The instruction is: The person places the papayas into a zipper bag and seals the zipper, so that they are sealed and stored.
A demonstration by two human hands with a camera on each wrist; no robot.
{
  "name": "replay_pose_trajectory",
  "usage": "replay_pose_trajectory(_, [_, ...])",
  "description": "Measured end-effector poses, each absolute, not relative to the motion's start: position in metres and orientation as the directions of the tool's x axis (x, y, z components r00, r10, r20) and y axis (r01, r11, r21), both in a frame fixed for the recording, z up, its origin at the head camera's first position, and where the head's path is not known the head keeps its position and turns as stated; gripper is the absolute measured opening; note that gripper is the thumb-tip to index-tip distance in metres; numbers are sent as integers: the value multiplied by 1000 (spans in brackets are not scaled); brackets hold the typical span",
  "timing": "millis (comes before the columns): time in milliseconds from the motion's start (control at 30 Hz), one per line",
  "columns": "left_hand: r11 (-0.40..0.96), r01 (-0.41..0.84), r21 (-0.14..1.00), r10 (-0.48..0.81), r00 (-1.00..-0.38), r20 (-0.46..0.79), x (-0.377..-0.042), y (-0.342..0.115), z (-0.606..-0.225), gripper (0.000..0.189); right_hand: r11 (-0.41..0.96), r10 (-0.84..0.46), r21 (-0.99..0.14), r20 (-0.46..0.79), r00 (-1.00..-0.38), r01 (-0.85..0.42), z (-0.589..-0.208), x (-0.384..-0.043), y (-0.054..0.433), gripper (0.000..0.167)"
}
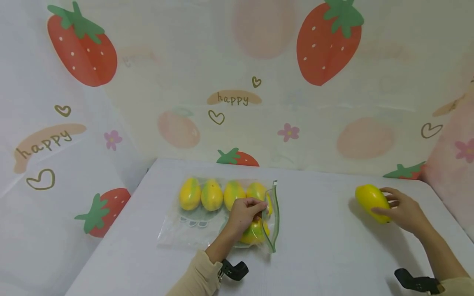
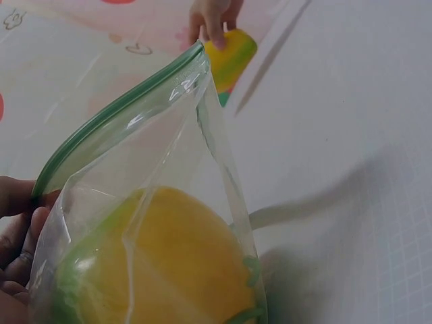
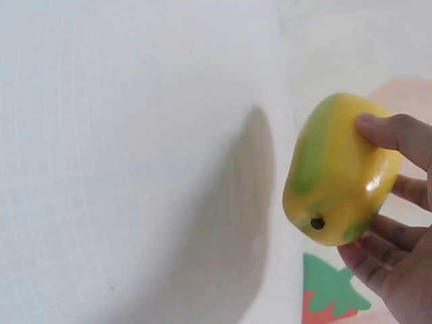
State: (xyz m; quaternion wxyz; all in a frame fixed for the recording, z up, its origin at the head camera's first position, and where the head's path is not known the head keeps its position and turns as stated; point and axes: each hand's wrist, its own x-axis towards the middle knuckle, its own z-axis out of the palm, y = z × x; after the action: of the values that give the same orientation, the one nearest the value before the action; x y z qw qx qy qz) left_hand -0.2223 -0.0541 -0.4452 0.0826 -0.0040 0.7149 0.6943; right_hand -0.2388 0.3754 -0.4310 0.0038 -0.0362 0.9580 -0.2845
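Observation:
A clear zip bag (image 1: 174, 230) with a green zip edge (image 2: 111, 111) lies on the white table, its mouth toward the right. Inside it are several yellow-green mangoes (image 1: 212, 195), most in a row along the far side and one (image 2: 172, 263) near the mouth. My left hand (image 1: 244, 213) pinches the bag by its mouth, fingers and thumb at the zip edge. Off to the right, my right hand (image 1: 405, 209) grips another mango (image 3: 337, 169) between thumb and fingers, raised over the table with its shadow apart below. This mango has a dark stem spot at one end.
The white table (image 1: 314, 255) reaches back to a hanging cloth (image 1: 326, 102) printed with strawberries, hearts and flowers. Similar cloth borders the left and right sides. A black wrist strap device (image 1: 235, 270) sits on my left wrist, another (image 1: 416, 283) on my right.

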Motion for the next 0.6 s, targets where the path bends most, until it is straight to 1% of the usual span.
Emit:
replay_pose_trajectory(333, [27, -114, 993, 116, -986, -117, -223, -54, -447, 26, 816, -139, -562, 38, -990, -136, -420, -236, 346, 71])
replay_pose_trajectory(600, [39, -128, 991, 107, -986, -132, -223, -54, -448, 26, 793, -173, -585, 51, -984, -170, -422, -231, 321, 70])
